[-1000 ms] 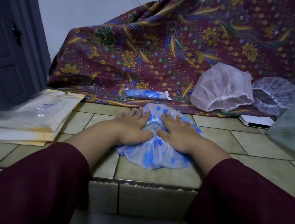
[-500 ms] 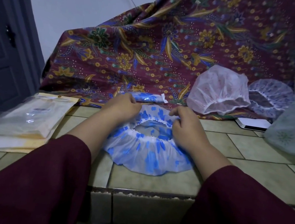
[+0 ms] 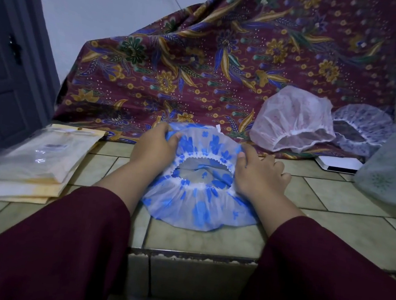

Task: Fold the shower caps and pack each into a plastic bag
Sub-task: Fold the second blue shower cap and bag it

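Both hands on the blue-flowered shower cap – opening up, on the tiled ledge.

Head view: left hand grips the cap's far-left edge, fingers curled over it; right hand holds the right side w/ thumb on the rim, other fingers resting on tile. Plastic bags lie well left of the left hand; pink cap & purple-print cap sit beyond the right hand.

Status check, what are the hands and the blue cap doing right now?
Left hand and right hand both gripping blue cap. Cap on tiles, opening up, unfolded. Nothing in the way.
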